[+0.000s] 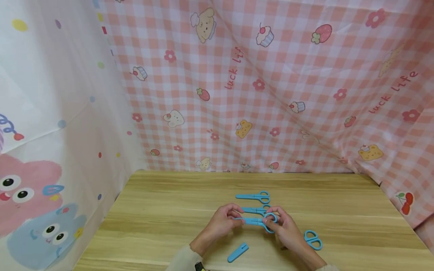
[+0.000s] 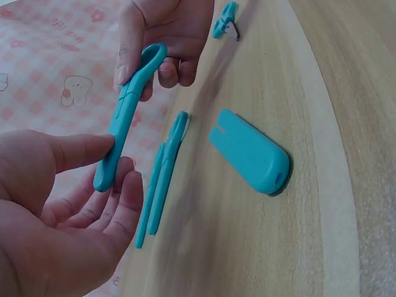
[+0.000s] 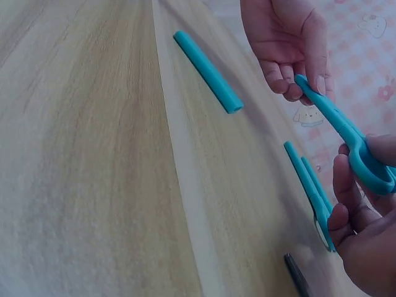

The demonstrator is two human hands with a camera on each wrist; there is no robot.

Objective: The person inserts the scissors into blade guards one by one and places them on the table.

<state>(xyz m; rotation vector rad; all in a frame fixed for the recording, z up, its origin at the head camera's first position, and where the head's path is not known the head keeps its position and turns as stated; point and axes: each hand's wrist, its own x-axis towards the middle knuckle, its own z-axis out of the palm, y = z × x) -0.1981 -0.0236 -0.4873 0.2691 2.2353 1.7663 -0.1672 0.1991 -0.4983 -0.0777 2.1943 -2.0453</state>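
Sheathed scissors between 2 hands: I see the left hand pinching the cover's tip and the right hand holding the handle loops. I judge them light, stiff, somewhat slippery, best taken by those loops; a loose cover lies nearside of the grip.

Holds sheathed blue plastic scissors between left hand and right hand above the wood-grain table, with a second sheathed blue pair just behind, a third sheathed blue pair behind that, a loose oblong blue sheath in front, and bare-bladed blue scissors to the right.
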